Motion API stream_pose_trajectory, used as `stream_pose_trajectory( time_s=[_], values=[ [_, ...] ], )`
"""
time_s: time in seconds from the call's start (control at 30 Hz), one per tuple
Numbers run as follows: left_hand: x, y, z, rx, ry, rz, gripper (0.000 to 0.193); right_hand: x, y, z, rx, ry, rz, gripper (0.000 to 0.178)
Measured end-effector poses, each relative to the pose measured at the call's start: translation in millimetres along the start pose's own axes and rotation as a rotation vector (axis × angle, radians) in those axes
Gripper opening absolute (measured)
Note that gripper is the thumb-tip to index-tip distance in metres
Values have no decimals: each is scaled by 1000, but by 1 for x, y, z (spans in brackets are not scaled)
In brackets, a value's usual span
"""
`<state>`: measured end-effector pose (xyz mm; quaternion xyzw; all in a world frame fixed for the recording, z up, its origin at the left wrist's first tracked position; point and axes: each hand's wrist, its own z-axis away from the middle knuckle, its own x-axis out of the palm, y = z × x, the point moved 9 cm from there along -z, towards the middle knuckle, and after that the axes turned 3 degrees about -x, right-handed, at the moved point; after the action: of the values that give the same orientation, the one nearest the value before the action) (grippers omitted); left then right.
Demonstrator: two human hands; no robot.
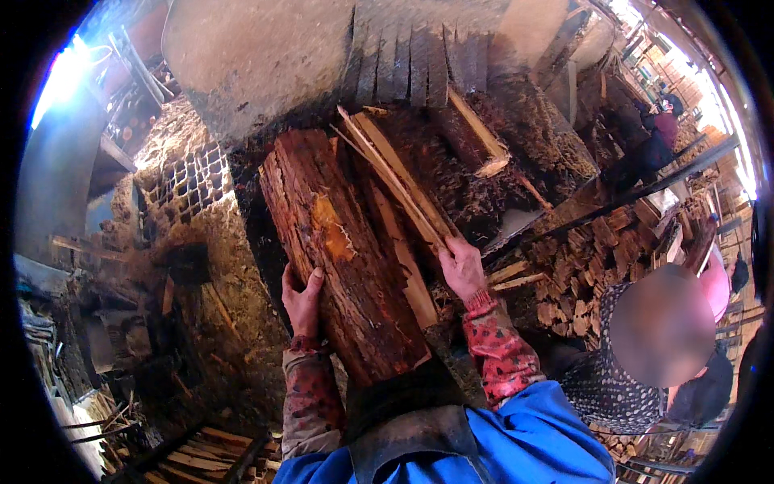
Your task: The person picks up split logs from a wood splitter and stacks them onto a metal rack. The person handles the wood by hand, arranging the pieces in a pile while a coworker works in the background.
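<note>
A thick log slab [334, 250] with rough reddish bark and an orange bare patch lies lengthwise before me, its near end close to my apron. My left hand [303, 302] grips its left edge, thumb on top of the bark, fingers partly hidden down the side. To the right of the slab, my right hand [462, 270] is closed around the near end of a long split wood strip [395, 177], which slants away to the far left. Another split board [403, 262] lies beneath, between slab and strip.
Farther off rests a split log piece [480, 137] on the dark, debris-strewn worktop [427, 149], below metal slats [411, 64]. Chopped wood [592, 266] is heaped at right. A person in dotted clothing [609, 371] is close on my right; another person [657, 133] is farther back.
</note>
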<state>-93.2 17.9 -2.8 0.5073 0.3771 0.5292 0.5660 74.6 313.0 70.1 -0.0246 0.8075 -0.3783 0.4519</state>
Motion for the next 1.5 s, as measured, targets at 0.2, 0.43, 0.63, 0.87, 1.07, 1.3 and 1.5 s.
stream_pose_trajectory(
  time_s=[0.2, 0.43, 0.63, 0.87, 1.07, 1.3, 1.5],
  values=[
    [7, 6, 3, 16, -13, 10, 74, 2, -39, 46, 3, -71, 46, 20],
    [3, 2, 2, 2, 0, 13, 71, 27, -81, 68, -113, -173, -5, 47],
    [5, 11, 5, -9, 12, -30, 72, 27, -93, 65, -156, -230, -21, 53],
    [4, 3, 0, -34, -3, 40, 72, 10, -106, 74, -143, -207, -28, 40],
    [7, 12, 5, -40, -1, -42, 73, 15, -108, 77, -157, -211, 20, 38],
    [7, 18, 10, -47, 0, -18, 80, 15, -113, 76, -196, -215, -7, 35],
    [3, 15, 8, -25, 6, -38, 81, -18, -84, 43, -137, -77, -2, 37]
  ],
)
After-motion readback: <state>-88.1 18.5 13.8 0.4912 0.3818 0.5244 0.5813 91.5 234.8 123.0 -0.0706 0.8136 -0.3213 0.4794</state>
